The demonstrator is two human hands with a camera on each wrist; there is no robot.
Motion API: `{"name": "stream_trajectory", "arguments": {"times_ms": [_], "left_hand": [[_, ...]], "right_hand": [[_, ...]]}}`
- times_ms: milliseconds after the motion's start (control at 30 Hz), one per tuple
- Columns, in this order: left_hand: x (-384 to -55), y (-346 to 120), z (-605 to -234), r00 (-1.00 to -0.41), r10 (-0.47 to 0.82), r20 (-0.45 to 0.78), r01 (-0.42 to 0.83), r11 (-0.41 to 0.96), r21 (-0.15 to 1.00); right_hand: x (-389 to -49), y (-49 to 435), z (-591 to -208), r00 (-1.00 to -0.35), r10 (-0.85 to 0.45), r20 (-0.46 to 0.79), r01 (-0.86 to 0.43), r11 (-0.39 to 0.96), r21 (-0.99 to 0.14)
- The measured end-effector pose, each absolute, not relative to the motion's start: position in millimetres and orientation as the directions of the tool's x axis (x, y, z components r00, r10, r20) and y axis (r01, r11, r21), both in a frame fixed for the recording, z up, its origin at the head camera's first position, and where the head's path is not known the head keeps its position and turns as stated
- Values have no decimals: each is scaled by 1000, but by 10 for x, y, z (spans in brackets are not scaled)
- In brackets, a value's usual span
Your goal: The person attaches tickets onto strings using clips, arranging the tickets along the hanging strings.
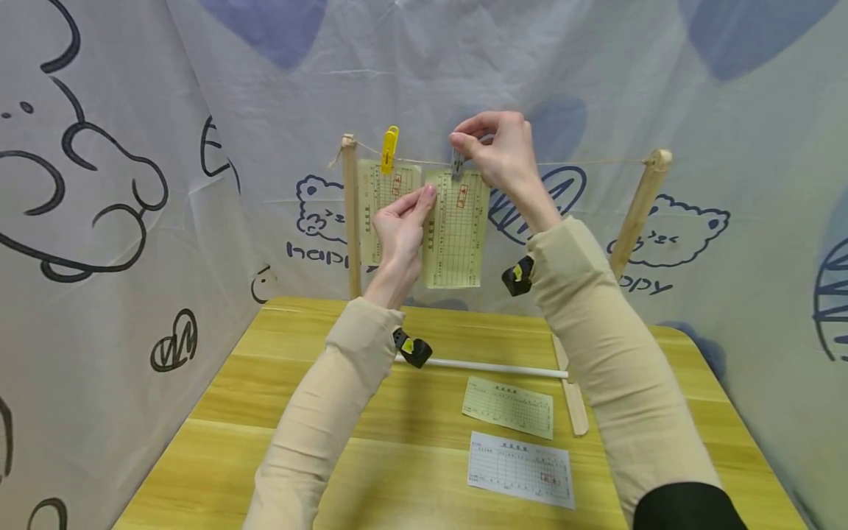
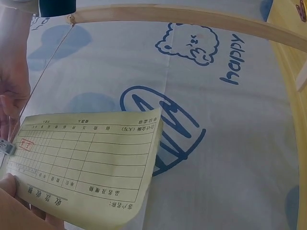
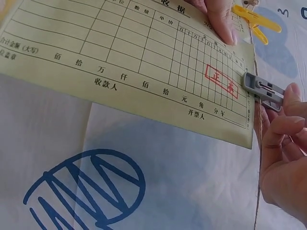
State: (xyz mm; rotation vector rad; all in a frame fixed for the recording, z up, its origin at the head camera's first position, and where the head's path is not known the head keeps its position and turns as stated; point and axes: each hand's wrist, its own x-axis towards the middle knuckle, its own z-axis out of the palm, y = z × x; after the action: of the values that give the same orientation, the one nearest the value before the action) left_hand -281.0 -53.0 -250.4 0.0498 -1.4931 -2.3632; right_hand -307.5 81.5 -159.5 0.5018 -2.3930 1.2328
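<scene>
A yellow-green receipt slip (image 1: 457, 243) hangs upright at the twine line (image 1: 570, 162). My left hand (image 1: 405, 228) pinches its left edge between thumb and fingers. At the slip's top edge, a grey clothespin (image 3: 264, 90) sits over paper and twine, its handle end pinched by my right hand (image 1: 506, 151). In the right wrist view the pin's tip lies on the paper beside a red stamp (image 3: 221, 81). Left of this, a second yellow-green slip (image 1: 371, 199) hangs from a yellow clothespin (image 1: 389, 149), partly hidden behind my left hand.
Two wooden posts (image 1: 351, 221) (image 1: 641, 206) hold the twine. On the wooden table (image 1: 265, 412) lie another yellow-green slip (image 1: 509, 407), a white slip (image 1: 520, 470), a white rod (image 1: 490, 366) and a wooden foot piece (image 1: 575, 405). A printed cloth (image 1: 411, 59) hangs behind.
</scene>
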Motion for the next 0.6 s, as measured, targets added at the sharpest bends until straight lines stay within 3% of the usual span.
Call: {"name": "stream_trajectory", "arguments": {"times_ms": [600], "left_hand": [[-2784,-502,-2474,-937,-315,151,280,-418,864]], "right_hand": [[-3017,874,-1574,-872,-152,465,-468,537,-702]]}}
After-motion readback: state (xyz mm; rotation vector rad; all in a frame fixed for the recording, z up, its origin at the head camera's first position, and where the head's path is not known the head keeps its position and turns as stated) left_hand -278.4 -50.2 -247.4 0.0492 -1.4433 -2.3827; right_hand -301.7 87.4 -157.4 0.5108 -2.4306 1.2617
